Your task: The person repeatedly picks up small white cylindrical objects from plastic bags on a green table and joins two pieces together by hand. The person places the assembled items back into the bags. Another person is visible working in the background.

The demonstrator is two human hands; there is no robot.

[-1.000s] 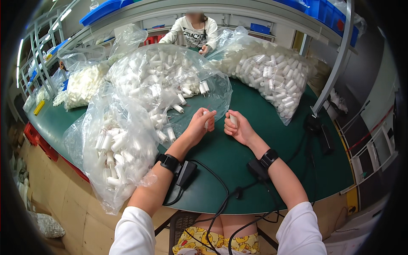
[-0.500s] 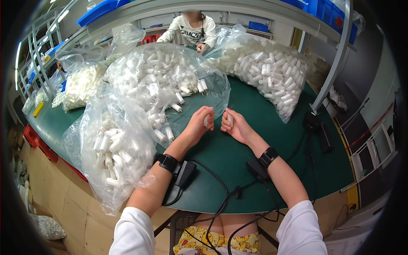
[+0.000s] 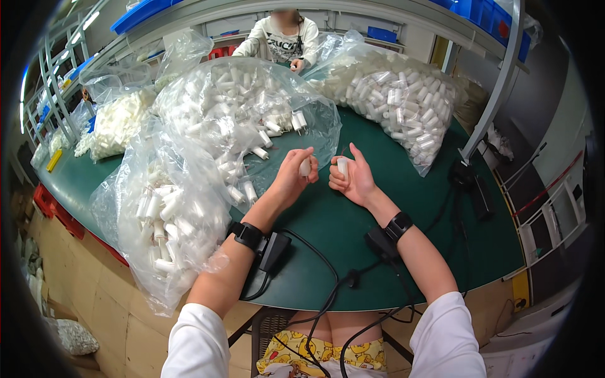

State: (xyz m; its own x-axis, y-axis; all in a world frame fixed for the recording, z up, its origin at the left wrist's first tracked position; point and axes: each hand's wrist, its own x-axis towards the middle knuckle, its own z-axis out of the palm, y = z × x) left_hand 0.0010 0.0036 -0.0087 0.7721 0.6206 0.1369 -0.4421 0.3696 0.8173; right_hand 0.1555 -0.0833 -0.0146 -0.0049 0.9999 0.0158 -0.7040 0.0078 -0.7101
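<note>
Two small white tubes, one pinched in my left hand (image 3: 293,176), other (image 3: 343,166) gripped in my right hand (image 3: 353,179), hands close together, clear bag of tubes (image 3: 252,113) just beyond left fingers, green table (image 3: 353,252) beneath

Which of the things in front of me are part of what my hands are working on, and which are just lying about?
In hand:
left hand holding a small white tube
right hand holding another white piece
open clear bag of white tubes beside the left hand

Lying about:
bag of tubes at the table's left edge
far right bag
black cables
blue bins on the shelf
</note>
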